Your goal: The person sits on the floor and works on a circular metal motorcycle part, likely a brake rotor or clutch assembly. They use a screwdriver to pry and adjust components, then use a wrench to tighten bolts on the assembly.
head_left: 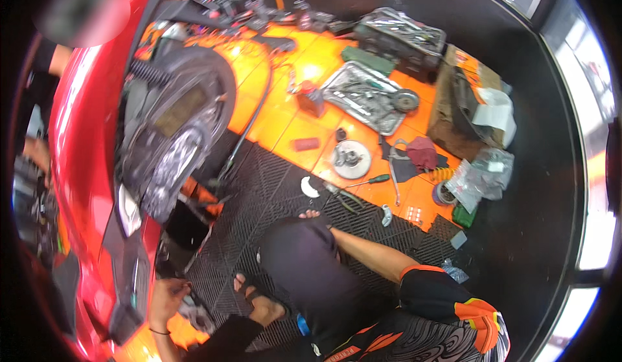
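Red bodywork (87,128) near left hand (170,299), lettered shirt (421,329)

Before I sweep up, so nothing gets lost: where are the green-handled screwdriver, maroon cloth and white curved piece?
Green-handled screwdriver (379,178), head view: handle.
Maroon cloth (422,153), head view: middle.
White curved piece (308,188), head view: middle.

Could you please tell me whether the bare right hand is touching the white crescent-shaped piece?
Apart: in the head view, ribbed black matting shows between the bare right hand, partly hidden, and the white crescent-shaped piece.
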Demonstrator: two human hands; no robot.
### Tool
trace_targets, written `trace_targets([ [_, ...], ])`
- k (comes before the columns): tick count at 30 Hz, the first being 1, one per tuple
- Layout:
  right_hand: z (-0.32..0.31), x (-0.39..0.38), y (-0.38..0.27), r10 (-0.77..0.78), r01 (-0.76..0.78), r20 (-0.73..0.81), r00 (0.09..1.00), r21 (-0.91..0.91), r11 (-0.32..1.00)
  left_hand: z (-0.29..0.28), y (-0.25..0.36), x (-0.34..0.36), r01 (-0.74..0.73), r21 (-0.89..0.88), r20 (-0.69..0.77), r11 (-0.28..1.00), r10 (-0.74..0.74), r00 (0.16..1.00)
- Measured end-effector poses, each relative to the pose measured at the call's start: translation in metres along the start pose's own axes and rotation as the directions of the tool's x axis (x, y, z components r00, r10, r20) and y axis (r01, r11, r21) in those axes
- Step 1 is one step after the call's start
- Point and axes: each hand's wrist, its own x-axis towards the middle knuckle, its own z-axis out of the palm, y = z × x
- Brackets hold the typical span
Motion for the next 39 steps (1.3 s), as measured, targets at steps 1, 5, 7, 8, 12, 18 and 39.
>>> trace_targets([
  [1, -0.002, 0.001, 0.005, 0.034, -0.036, 0.039, 0.999, 0.040, 0.999, -0.015, 0.008, -0.020, 0.038, -0.013, -0.049, 0.999, -0.038, 0.998],
  [5, -0.010, 0.009, 0.027, 0.230, -0.319, 0.308, 0.923, 0.280, 0.906, -0.058, 0.031, -0.121, 0.158, 0.138, -0.404, 0.978, -0.090, 0.910],
  [7, -0.016, 0.017, 0.035, 0.313, -0.474, 0.427, 0.848, 0.350, 0.808, -0.054, 0.040, -0.181, 0.332, -0.196, -0.572, 0.923, -0.383, 0.725],
  [8, -0.016, 0.024, 0.037, 0.345, -0.533, 0.470, 0.813, 0.358, 0.767, -0.050, 0.037, -0.209, 0.348, -0.242, -0.633, 0.906, -0.419, 0.650],
  [12, -0.025, 0.033, 0.042, 0.406, -0.618, 0.515, 0.755, 0.354, 0.702, 0.037, -0.015, -0.282, 0.383, -0.415, -0.750, 0.825, -0.549, 0.370],
  [18, -0.003, 0.036, 0.052, -0.083, -0.696, 0.791, 0.606, 0.578, 0.427, 0.319, -0.041, -0.286, 0.076, -0.995, -0.045, 0.062, -0.976, 0.212],
  [39, 0.401, 0.083, 0.107, 0.419, 0.271, 0.610, 0.673, -0.730, 0.628, 0.565, 0.072, -0.335, 0.328, -0.758, 0.497, -0.564, -0.825, -0.270],
])
